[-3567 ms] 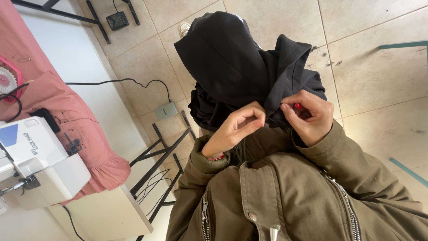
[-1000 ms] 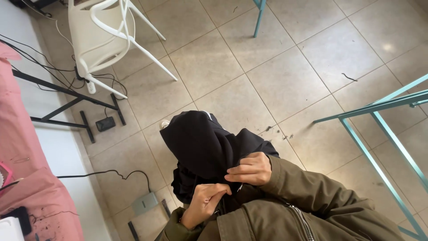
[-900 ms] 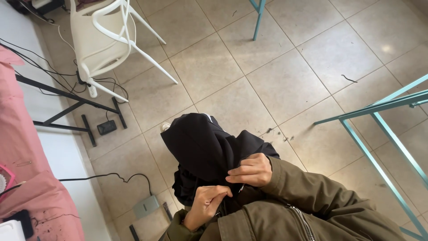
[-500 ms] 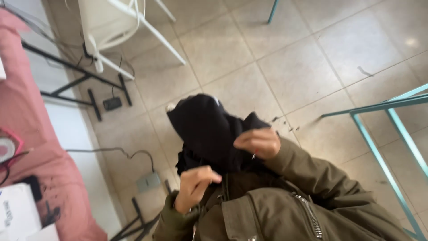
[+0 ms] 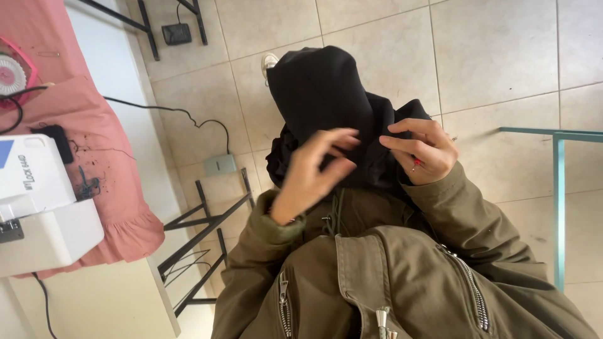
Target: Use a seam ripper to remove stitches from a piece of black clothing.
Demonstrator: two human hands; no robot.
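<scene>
right hand (image 5: 419, 152) fingers pinch a small red thing (image 5: 415, 162) against the black garment (image 5: 326, 107) on the lap; left hand (image 5: 312, 172) fingers spread loose, just touching the cloth. likely mid hand-stitching; next calls for regripping the fabric. white sewing machine (image 5: 38, 207) at the desk's near edge.

Your left hand (image 5: 312, 172) is raised at chest level, wrist bent, fingers loosely spread and curved, gripping nothing. Your right hand (image 5: 418, 150) is half closed, its fingertips (image 5: 392, 143) pinched together and pointing toward the left hand. Both forearms wear olive-green jacket sleeves (image 5: 468, 220)
</scene>
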